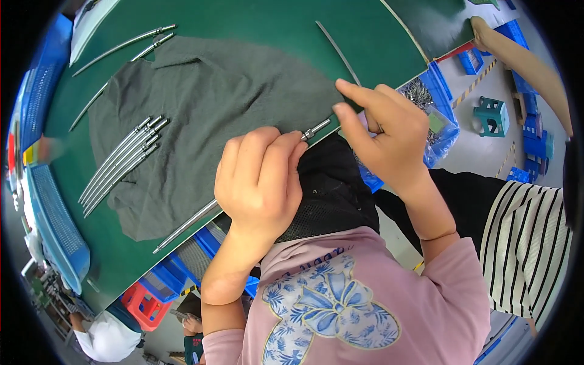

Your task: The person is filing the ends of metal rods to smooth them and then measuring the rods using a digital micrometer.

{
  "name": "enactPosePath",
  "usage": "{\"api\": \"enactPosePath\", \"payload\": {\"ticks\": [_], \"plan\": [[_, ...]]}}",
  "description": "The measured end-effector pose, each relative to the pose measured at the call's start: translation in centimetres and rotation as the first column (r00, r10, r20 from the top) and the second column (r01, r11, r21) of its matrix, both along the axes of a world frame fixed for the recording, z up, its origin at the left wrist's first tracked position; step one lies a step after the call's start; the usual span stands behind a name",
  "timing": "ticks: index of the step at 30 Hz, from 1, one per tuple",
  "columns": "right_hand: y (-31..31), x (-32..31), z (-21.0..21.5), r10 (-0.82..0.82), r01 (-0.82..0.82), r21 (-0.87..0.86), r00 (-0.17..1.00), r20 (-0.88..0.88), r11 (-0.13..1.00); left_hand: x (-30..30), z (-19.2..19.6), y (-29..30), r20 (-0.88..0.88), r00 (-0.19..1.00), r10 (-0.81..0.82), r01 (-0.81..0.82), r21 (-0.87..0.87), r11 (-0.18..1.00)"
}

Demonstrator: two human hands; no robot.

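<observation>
My left hand is closed around a long, slim metal rod at the near edge of the table. The rod's stepped end fitting sticks out past my fingertips to the right. Close to that end is my right hand, its thumb and index finger apart and the other fingers curled; nothing shows between thumb and index. Beneath the rod spreads a crumpled grey cloth. Several similar metal rods lie side by side at its left part.
More rods lie at the far left of the green table, and a thin strip at the far right. Blue baskets line the left edge. Bagged metal parts fill a blue bin at right. A co-worker's arm reaches in there.
</observation>
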State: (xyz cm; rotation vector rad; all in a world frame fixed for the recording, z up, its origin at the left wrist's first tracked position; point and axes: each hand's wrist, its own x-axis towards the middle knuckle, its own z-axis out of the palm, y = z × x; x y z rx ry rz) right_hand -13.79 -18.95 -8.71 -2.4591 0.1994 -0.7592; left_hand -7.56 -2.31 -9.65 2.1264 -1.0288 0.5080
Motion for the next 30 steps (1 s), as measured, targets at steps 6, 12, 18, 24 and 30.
{"api": "enactPosePath", "payload": {"ticks": [6,12,18,24,30], "plan": [[1.0,-0.1,0.3,0.084,-0.095,0.232,0.995,0.055,0.968,0.0,0.3,0.0,-0.008,1.0,-0.011,0.011,-0.012,1.0],[1.8,0.0,-1.7,0.193,-0.187,-0.049,0.966,0.175,0.981,0.1,0.2,-0.1,-0.017,0.999,-0.038,0.037,-0.052,0.998],[1.8,0.0,-1.1,0.16,-0.14,-0.136,0.976,0.15,0.981,0.0,-0.1,-0.1,-0.01,1.0,-0.02,0.019,-0.051,0.999],[-0.4,-0.2,-0.9,0.072,-0.059,-0.168,0.995,0.074,0.984,0.1,0.0,-0.1,-0.004,1.0,-0.017,0.017,-0.055,0.998],[0.2,-0.8,-0.1,0.008,-0.003,-0.048,0.996,0.092,0.999,0.0,0.0,-0.1,0.007,1.0,-0.009,0.009,-0.033,0.999]]}}
